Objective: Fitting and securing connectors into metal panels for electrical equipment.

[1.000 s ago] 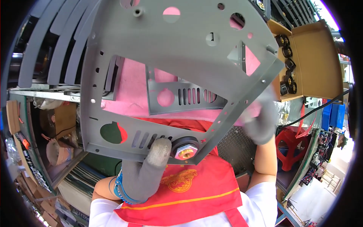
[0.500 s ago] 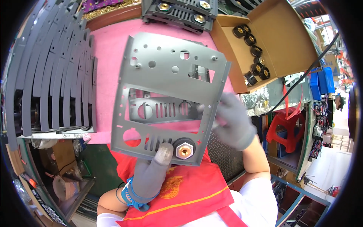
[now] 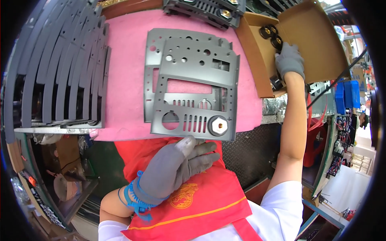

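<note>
A grey sheet-metal panel (image 3: 197,86) with round holes, slots and cut-outs lies overlapping a similar panel (image 3: 150,52) on the pink mat. A black round fitting with a hex nut and brass centre (image 3: 218,126) sits at its lower right corner. My left hand (image 3: 171,166), in a grey glove, is open just below the near edge, its fingers stretched rightward and the thumb close to the panel. My gloved right hand (image 3: 290,62) reaches into an open cardboard box (image 3: 251,56) among black round fittings (image 3: 276,41). Its fingertips, and anything in them, are hidden.
A row of dark, upright metal panels (image 3: 60,72) stands at the left of the pink mat (image 3: 124,80). Assembled dark metal units (image 3: 205,12) are at the back. A black cable (image 3: 337,78) runs past the box, and blue bins (image 3: 346,96) stand at the right.
The held panel has been lowered onto the other one and let go by my left hand. My right hand has moved up and right from the panel into the box.
</note>
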The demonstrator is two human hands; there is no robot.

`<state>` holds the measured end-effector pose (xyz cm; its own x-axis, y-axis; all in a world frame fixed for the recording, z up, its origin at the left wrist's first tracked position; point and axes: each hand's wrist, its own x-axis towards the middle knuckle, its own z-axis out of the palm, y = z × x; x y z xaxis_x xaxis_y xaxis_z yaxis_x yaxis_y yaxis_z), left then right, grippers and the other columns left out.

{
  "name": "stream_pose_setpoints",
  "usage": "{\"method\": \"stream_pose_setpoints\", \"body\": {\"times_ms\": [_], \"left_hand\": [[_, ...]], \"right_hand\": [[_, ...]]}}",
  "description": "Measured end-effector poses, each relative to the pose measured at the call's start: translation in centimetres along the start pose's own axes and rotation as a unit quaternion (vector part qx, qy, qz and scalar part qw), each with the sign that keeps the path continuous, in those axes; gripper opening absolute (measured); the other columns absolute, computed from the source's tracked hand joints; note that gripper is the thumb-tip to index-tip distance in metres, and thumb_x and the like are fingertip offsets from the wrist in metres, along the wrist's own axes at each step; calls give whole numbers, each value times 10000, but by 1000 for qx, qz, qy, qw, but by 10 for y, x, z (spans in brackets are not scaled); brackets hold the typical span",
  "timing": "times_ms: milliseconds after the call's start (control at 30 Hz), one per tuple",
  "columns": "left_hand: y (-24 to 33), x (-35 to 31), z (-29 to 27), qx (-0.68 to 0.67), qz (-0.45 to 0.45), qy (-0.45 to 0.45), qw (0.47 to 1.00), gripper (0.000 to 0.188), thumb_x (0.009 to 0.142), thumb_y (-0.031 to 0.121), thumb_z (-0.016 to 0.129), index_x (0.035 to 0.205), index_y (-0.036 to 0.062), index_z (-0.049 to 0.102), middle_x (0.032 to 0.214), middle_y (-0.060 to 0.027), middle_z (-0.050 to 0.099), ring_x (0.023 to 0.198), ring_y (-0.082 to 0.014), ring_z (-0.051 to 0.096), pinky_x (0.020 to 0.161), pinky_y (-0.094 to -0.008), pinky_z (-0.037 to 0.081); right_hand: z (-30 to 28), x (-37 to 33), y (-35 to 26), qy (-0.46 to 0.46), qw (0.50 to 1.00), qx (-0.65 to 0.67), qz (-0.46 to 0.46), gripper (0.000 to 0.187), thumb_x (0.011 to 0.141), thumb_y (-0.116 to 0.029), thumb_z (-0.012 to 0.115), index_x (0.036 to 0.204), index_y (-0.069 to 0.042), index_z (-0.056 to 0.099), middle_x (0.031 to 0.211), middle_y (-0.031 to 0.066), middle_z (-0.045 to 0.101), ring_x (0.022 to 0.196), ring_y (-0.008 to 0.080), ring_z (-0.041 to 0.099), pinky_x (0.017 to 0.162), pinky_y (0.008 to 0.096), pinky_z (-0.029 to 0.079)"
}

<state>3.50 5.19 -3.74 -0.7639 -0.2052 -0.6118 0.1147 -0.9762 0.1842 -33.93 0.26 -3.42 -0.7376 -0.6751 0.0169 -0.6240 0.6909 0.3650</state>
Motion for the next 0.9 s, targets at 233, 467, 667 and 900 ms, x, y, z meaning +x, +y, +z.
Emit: {"method": "stream_pose_setpoints", "body": {"times_ms": [233,467,667,900], "left_hand": [[-1,1,-22,93,-26,-70,993,486,1031,286,409,1372,-60,393,1347,-223,497,1229,-335,533,1059,-446,426],[4,-17,-14,338,142,-176,914,358,945,48,511,1289,-49,493,1285,-199,543,1112,-302,601,952,-396,473],[26,-17,-6,604,538,-73,583,376,820,2,683,1189,-5,610,1205,-205,575,958,-307,643,824,-362,519],[18,-19,-6,528,559,11,639,429,779,102,793,1161,26,614,1218,-186,573,1022,-274,631,884,-367,505]], "right_hand": [[8,-11,12,31,996,84,-20,478,851,-273,680,1273,-110,523,1250,179,579,1163,365,580,983,472,458],[-37,-128,-23,148,765,598,-190,454,826,-23,678,1245,-61,505,1155,98,625,1077,221,630,944,338,497],[-63,-184,-35,-76,650,640,-402,529,738,74,707,1237,-19,562,1208,134,555,1103,221,594,925,314,476],[-66,-216,-40,-182,592,700,-356,549,738,-1,785,1243,10,572,1066,122,617,905,209,644,780,294,529]]}}
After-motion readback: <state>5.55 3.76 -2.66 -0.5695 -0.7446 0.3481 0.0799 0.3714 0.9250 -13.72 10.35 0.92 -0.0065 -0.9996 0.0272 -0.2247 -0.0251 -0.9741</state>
